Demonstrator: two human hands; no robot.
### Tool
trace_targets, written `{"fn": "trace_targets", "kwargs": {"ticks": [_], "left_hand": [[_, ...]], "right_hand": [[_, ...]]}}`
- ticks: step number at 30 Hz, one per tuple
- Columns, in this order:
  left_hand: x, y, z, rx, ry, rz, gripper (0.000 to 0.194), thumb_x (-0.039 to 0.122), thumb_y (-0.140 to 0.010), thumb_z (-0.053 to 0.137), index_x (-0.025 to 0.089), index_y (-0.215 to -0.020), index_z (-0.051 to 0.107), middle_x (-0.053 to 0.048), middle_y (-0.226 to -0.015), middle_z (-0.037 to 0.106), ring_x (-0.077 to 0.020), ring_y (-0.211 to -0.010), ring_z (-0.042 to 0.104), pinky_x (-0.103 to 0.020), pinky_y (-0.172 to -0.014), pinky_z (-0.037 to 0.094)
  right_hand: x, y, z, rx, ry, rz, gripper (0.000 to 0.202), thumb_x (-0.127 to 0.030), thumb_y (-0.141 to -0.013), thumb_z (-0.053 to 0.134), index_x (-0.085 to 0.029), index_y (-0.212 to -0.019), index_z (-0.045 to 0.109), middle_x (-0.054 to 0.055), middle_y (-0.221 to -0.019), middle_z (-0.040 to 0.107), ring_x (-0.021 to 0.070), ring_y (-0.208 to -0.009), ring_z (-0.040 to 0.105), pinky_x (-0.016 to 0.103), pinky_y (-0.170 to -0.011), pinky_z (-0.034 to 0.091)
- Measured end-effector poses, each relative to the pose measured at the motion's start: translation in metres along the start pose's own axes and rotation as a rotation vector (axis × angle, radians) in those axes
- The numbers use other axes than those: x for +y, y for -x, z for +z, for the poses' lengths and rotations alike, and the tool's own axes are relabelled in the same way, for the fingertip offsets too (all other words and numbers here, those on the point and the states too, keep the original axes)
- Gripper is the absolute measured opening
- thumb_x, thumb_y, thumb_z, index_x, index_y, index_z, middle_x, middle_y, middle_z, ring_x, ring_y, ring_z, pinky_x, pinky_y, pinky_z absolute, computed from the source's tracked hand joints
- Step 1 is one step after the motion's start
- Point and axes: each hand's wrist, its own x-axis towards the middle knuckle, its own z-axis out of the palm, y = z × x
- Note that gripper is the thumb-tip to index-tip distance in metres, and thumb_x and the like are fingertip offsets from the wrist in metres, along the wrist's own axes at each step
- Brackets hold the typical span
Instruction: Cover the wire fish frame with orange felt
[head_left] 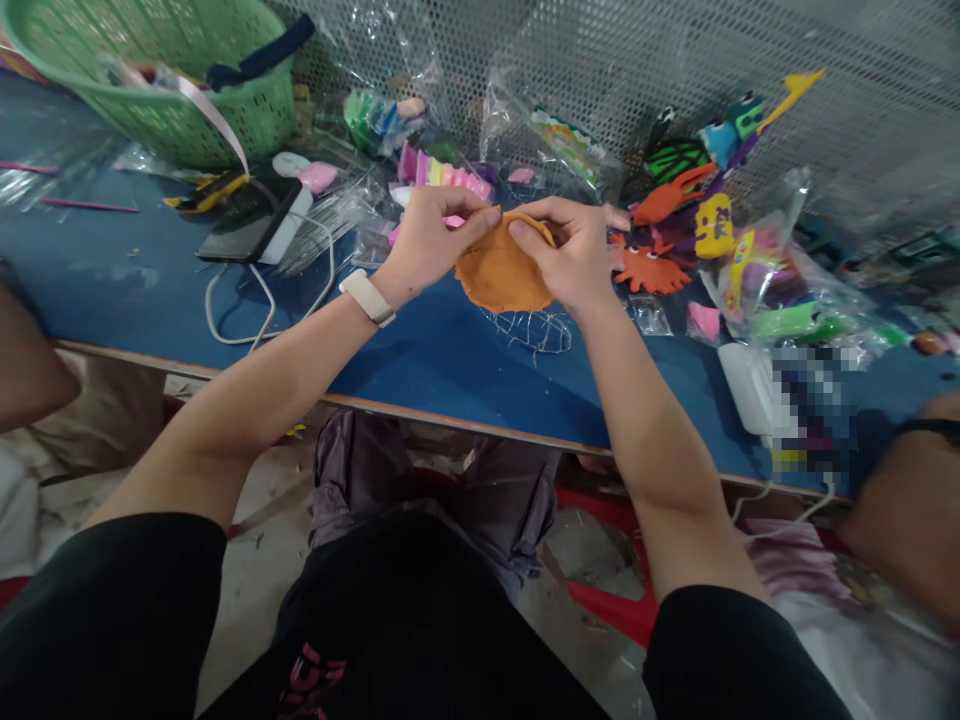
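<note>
A flat, roundish sheet of orange-brown modelling clay (pixel 504 272) hangs between my two hands above the blue table. Its upper left edge is pinched by my left hand (pixel 442 230), thumb against fingers. On the upper right edge my right hand (pixel 566 245) has its thumb pressed on the front of the sheet and the fingers curled behind. The edge looks slightly uneven. Just below the sheet, a bent wire frame (pixel 536 332) lies on the table, its upper part hidden. Clay figures, among them an orange crab (pixel 651 266), are to the right of my right hand.
A green plastic basket (pixel 180 110) stands at the back left, near a phone (pixel 244 228) and a white cable (pixel 328 262). Several clear bags and pink clay lumps (pixel 703 320) lie around. A perforated metal panel (pixel 600 50) closes the back. People sit on both sides.
</note>
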Motion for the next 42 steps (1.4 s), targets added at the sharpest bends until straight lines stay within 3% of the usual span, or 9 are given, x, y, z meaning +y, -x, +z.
{"fn": "trace_targets", "kwargs": {"ticks": [10, 18, 23, 31, 37, 42], "left_hand": [[0.005, 0.003, 0.004, -0.025, -0.052, 0.025, 0.034, 0.056, -0.102, 0.093, 0.023, -0.103, 0.087, -0.01, -0.105, 0.092, -0.0262, -0.103, 0.084, -0.04, -0.09, 0.07], [0.01, 0.005, 0.005, -0.005, -0.135, 0.024, 0.024, 0.043, -0.101, 0.094, 0.021, -0.099, 0.085, -0.008, -0.098, 0.09, -0.0218, -0.09, 0.08, -0.035, -0.082, 0.065], [0.011, 0.006, 0.006, -0.009, -0.145, 0.045, 0.023, 0.043, -0.104, 0.09, 0.022, -0.097, 0.084, -0.008, -0.097, 0.089, -0.0191, -0.085, 0.077, -0.034, -0.079, 0.064], [0.022, 0.007, 0.007, 0.031, -0.165, 0.071, 0.028, 0.048, -0.111, 0.084, 0.022, -0.099, 0.083, -0.009, -0.097, 0.086, -0.0208, -0.089, 0.079, -0.034, -0.078, 0.063], [0.025, 0.008, 0.005, 0.087, -0.18, 0.089, 0.038, 0.056, -0.115, 0.075, 0.022, -0.102, 0.085, -0.01, -0.102, 0.085, -0.0234, -0.095, 0.08, -0.035, -0.077, 0.063], [0.019, 0.004, 0.0, 0.013, -0.192, 0.053, 0.037, 0.059, -0.109, 0.083, 0.022, -0.105, 0.084, -0.01, -0.101, 0.085, -0.0237, -0.095, 0.08, -0.035, -0.081, 0.066]], "right_hand": [[-0.001, 0.0, -0.001, 0.027, 0.05, -0.002, 0.079, -0.103, -0.101, 0.061, -0.034, -0.128, 0.089, 0.012, -0.123, 0.09, 0.0452, -0.13, 0.085, 0.067, -0.109, 0.074], [-0.003, 0.0, 0.003, 0.061, -0.091, 0.031, 0.08, -0.108, -0.087, 0.075, -0.033, -0.113, 0.088, 0.009, -0.113, 0.09, 0.0411, -0.122, 0.088, 0.063, -0.108, 0.077], [-0.001, -0.002, 0.005, 0.092, -0.101, 0.007, 0.069, -0.1, -0.093, 0.079, -0.033, -0.109, 0.091, 0.009, -0.111, 0.091, 0.0407, -0.122, 0.088, 0.063, -0.109, 0.076], [-0.01, -0.001, 0.005, 0.102, -0.145, -0.008, 0.061, -0.092, -0.101, 0.078, -0.036, -0.118, 0.092, 0.008, -0.117, 0.092, 0.0425, -0.127, 0.087, 0.066, -0.112, 0.075], [-0.008, 0.0, 0.006, 0.095, -0.144, -0.01, 0.056, -0.089, -0.099, 0.083, -0.036, -0.117, 0.09, 0.008, -0.117, 0.091, 0.0401, -0.123, 0.088, 0.063, -0.109, 0.077], [-0.008, -0.002, 0.006, 0.107, -0.122, 0.006, 0.061, -0.094, -0.093, 0.086, -0.037, -0.113, 0.089, 0.009, -0.111, 0.091, 0.042, -0.124, 0.087, 0.064, -0.107, 0.077]]}}
